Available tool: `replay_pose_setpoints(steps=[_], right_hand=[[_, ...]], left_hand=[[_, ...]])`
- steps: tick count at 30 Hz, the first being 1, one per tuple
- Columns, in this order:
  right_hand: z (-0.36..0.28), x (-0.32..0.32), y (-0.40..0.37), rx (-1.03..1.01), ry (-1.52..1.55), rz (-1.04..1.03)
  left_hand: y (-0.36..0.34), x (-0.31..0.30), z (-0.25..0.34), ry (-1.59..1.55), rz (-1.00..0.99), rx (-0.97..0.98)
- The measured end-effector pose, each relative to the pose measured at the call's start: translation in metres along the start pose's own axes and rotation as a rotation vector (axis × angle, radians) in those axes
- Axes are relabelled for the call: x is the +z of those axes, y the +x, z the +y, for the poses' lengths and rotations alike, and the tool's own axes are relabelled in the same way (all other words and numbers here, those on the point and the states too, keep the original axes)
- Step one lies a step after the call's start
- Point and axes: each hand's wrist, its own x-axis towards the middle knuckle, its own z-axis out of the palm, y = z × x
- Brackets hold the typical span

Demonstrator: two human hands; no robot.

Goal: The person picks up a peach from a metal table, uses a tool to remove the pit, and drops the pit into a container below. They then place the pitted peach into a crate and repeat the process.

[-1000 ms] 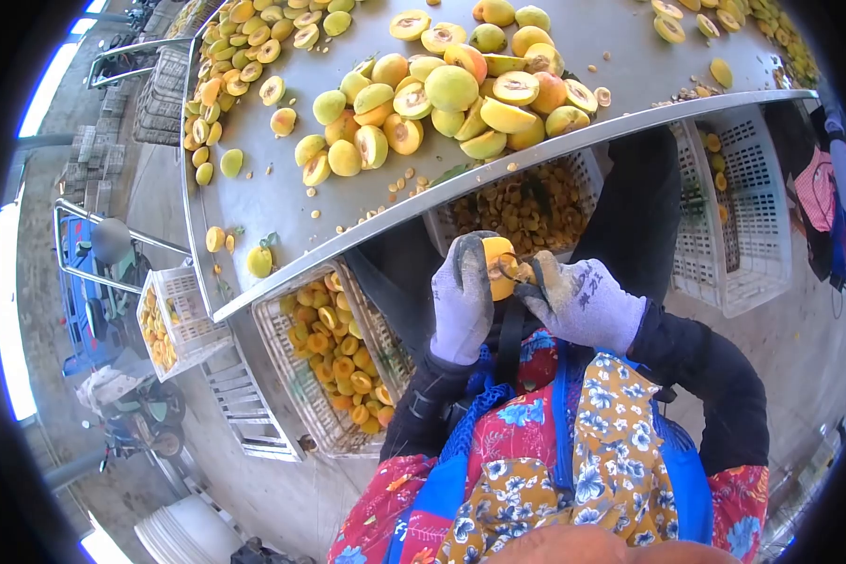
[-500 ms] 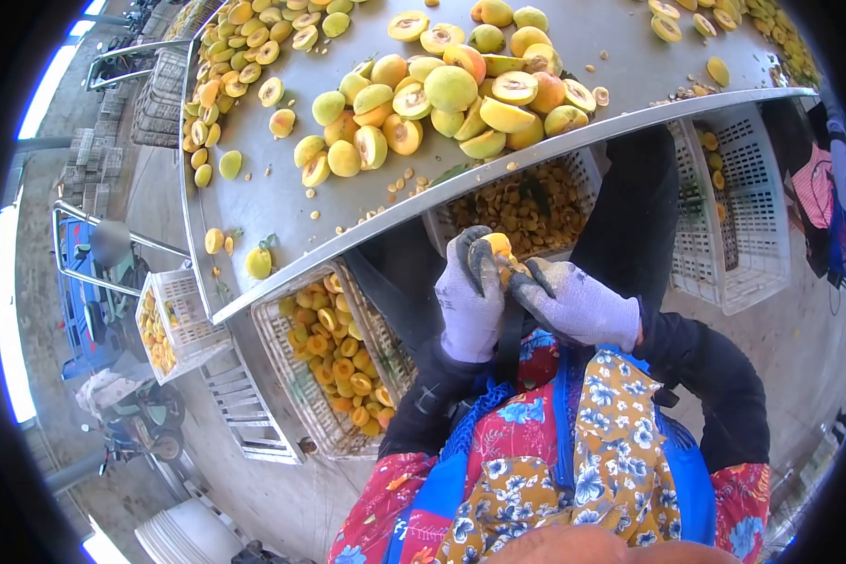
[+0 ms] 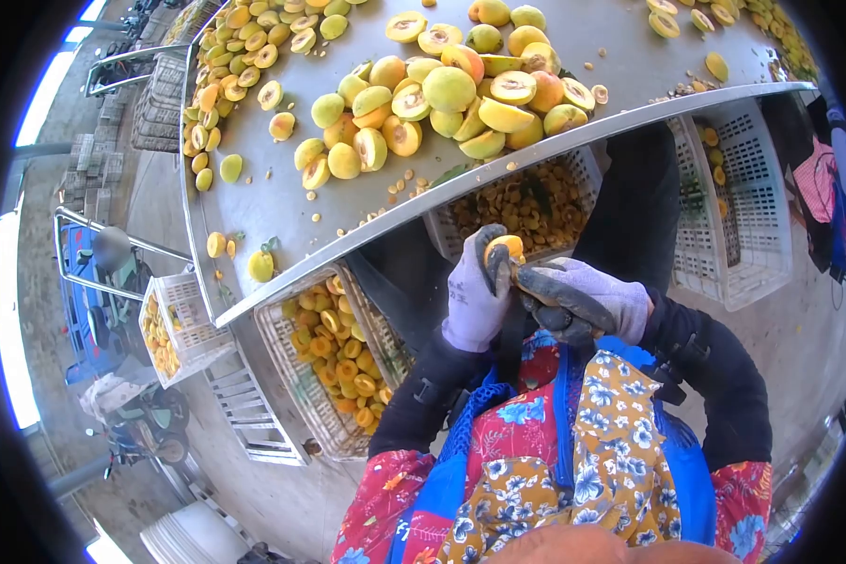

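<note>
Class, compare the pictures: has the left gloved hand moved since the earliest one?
Yes: the left hand has shifted slightly rightward in the view, away from the fruit-filled crate nearest it.

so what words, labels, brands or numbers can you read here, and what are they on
None can be read clearly.
Dark print on the glove of the left hand: too small and blurred to make out.
No other lettering shows clearly.
</note>
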Motion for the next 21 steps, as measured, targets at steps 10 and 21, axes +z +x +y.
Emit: replay_pose_setpoints(steps=[10, 21], right_hand=[[0.022, -0.021, 0.007, 0.164, 0.666, -0.34], [0.029, -0.033, 0.021, -0.403, -0.869, 0.136]], left_hand=[[-0.003, 0.014, -0.026, -0.357, 0.041, 0.137], [0.01, 0.004, -0.042, -0.132, -0.315, -0.254]])
